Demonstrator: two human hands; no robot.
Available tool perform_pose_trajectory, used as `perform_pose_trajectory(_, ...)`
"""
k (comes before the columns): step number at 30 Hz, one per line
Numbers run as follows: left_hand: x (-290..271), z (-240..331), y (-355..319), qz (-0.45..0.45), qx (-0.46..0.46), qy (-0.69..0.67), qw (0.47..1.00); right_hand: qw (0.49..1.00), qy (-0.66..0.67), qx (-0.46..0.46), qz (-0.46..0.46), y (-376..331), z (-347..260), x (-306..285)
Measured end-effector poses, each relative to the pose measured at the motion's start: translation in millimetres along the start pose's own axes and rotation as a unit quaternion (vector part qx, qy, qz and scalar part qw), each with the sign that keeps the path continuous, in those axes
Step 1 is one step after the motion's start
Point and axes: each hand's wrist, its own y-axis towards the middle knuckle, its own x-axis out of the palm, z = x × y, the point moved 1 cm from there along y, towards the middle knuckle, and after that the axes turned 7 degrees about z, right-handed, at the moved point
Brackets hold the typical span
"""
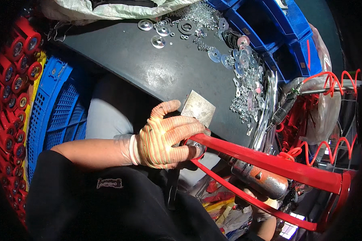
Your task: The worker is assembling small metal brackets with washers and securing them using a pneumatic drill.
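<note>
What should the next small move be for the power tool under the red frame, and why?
Probably raise the tool's tip to the frame joint. The gloved left hand already clamps the red frame at its corner beside the small metal plate, while the right hand holds the grey-orange power tool just below the bars; whether its tip touches the joint is hidden.

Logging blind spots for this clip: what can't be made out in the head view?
- Right hand: mostly hidden behind the red frame and the power tool; grip unclear.
- Left hand fingers: what they pinch at the frame's end is covered.
- Washers: too small to sort by type.
- Frame's far end: lost at the dark rim.
</note>
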Motion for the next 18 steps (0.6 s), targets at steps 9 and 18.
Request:
perform_pose_trajectory(9, -2, 1, -1, -0.007, 0.001, 0.013, 1.0, 0.938, -0.268, -0.189, -0.115, -11, -3, -21)
perform_pose_trajectory(18, -3, 1, -3, -0.025, 0.0, 0.009, 1.0, 0.983, 0.183, -0.002, -0.014, 8, -1, -52)
